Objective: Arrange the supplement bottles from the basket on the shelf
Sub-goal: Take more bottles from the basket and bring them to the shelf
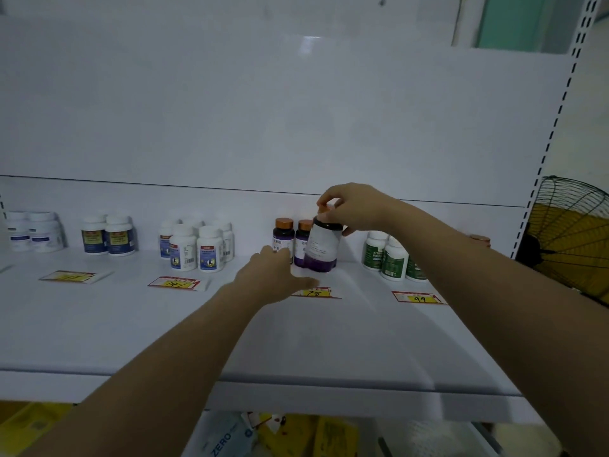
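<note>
My right hand (354, 207) grips the orange cap of a dark purple supplement bottle (323, 244) with a white label, held slightly tilted at the shelf (329, 341). Two matching purple bottles (283, 237) with orange caps stand just behind and left of it. My left hand (275, 275) reaches forward with straight fingers, its fingertips touching or nearly touching the leftmost purple bottle. The basket is out of view.
Groups of white bottles (201, 247) stand left along the shelf back; green-labelled white bottles (392, 258) stand right. Price tags (418, 296) lie flat in front of each group. A yellow fan (573, 239) sits at the right edge. Packaged goods (296, 433) fill the lower shelf.
</note>
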The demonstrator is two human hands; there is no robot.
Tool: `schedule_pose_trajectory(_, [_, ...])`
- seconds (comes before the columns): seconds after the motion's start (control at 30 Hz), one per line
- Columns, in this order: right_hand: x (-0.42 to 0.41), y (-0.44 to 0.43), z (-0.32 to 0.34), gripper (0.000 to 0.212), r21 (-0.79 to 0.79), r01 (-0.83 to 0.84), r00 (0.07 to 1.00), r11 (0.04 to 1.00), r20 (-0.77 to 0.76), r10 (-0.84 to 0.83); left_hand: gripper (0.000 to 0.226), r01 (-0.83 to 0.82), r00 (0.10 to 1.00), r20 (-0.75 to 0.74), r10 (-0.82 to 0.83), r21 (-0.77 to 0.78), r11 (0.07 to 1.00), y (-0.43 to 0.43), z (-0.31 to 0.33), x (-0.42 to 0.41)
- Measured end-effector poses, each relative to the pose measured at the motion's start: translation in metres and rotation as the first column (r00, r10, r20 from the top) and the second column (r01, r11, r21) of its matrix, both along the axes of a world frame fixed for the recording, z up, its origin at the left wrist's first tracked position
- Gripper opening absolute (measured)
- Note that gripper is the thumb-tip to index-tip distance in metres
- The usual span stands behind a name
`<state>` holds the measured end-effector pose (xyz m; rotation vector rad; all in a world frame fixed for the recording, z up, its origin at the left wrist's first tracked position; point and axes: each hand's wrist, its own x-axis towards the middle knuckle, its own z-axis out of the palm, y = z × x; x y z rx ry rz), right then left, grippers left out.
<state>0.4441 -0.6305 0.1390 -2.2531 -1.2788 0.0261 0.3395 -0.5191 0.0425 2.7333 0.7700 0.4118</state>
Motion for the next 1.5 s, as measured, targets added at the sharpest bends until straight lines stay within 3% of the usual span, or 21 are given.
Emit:
schedule_pose_trajectory(0.07, [-0.003, 0.000, 0.004, 0.033, -0.043, 0.026, 0.997, 0.999, 0.068, -0.023, 0.075, -0.036, 0.978, -0.196, 0.064, 0.140, 0.989, 0.011, 0.007, -0.008])
schedule_pose_trajectory(0.17, [-0.006, 0.002, 0.003, 0.033, -0.115, 0.072, 0.987, 0.991, 0.150, -0.055, 0.058, -0.025, 0.959, -0.272, 0.075, 0.182, 0.983, 0.022, 0.012, -0.020])
schedule_pose_trajectory(0.43, [-0.025, 0.025, -0.002, 0.032, -0.171, 0.058, 0.978, 0.984, 0.205, -0.022, 0.052, -0.056, 0.966, -0.246, 0.076, 0.088, 0.995, 0.026, 0.008, -0.046])
schedule_pose_trajectory(0.77, [-0.147, 0.138, 0.014, 0.031, -0.123, -0.285, 0.939, 0.951, 0.166, 0.302, 0.053, -0.316, 0.925, -0.197, 0.324, 0.072, 0.946, 0.086, 0.026, -0.181])
schedule_pose_trajectory(1.03, [-0.329, 0.243, 0.000, 0.030, -0.057, -0.595, 0.793, 0.801, 0.120, 0.598, 0.049, -0.611, 0.773, -0.145, 0.618, 0.093, 0.786, 0.142, 0.028, -0.374])
schedule_pose_trajectory(1.2, [-0.447, 0.301, -0.013, 0.035, -0.043, -0.750, 0.658, 0.661, 0.067, 0.751, 0.029, -0.767, 0.621, -0.184, 0.762, 0.054, 0.639, 0.176, 0.014, -0.494])
schedule_pose_trajectory(1.3, [-0.497, 0.329, -0.024, 0.038, -0.044, -0.816, 0.575, 0.577, 0.056, 0.816, 0.043, -0.821, 0.552, -0.208, 0.808, 0.036, 0.570, 0.192, 0.002, -0.546])
schedule_pose_trajectory(1.4, [-0.560, 0.375, -0.040, 0.035, -0.071, -0.868, 0.488, 0.491, 0.049, 0.871, 0.037, -0.868, 0.477, -0.237, 0.846, 0.022, 0.496, 0.221, -0.012, -0.604])
schedule_pose_trajectory(1.5, [-0.613, 0.424, -0.057, 0.035, -0.091, -0.902, 0.422, 0.423, 0.034, 0.906, 0.049, -0.906, 0.408, -0.247, 0.879, 0.015, 0.424, 0.258, -0.030, -0.653])
